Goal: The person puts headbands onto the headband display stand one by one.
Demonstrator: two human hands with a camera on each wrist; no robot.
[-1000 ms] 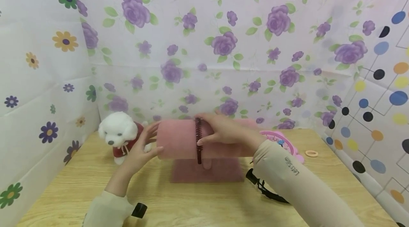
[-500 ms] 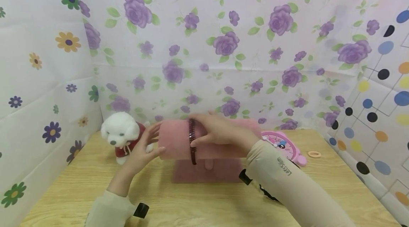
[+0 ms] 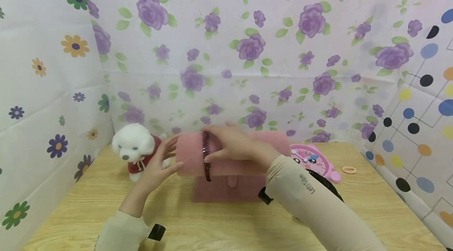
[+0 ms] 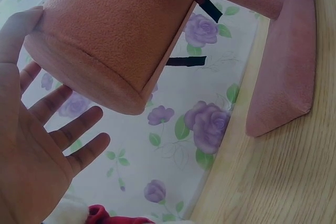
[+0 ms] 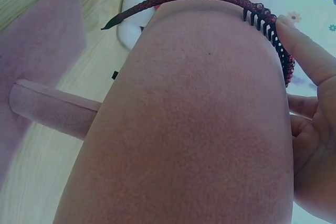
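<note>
A dark red headband (image 3: 206, 152) with a row of comb teeth arches over the pink padded roll (image 3: 191, 152) of a T-shaped display stand. Its two ends hang free below the roll in the left wrist view. My right hand (image 3: 233, 145) reaches over the roll and holds the headband, thumb in front at the toothed edge (image 5: 273, 22) and fingers toward the back. At the roll's left end is my left hand (image 3: 159, 164), its fingers spread and fairly straight. Its thumb (image 4: 18, 30) touches the end's rim in the left wrist view.
A white plush dog (image 3: 132, 143) in red stands behind my left hand. On the right are a pink clock (image 3: 318, 164), a tan ring (image 3: 349, 169) and a black headband (image 3: 327, 184), partly hidden by my right forearm. The stand's base (image 3: 230, 194) rests on the wooden table (image 3: 212, 227).
The dark red headband has slid left along the roll, with my right hand moving along with it. My left hand keeps its place at the roll's end. More of the clock shows now.
</note>
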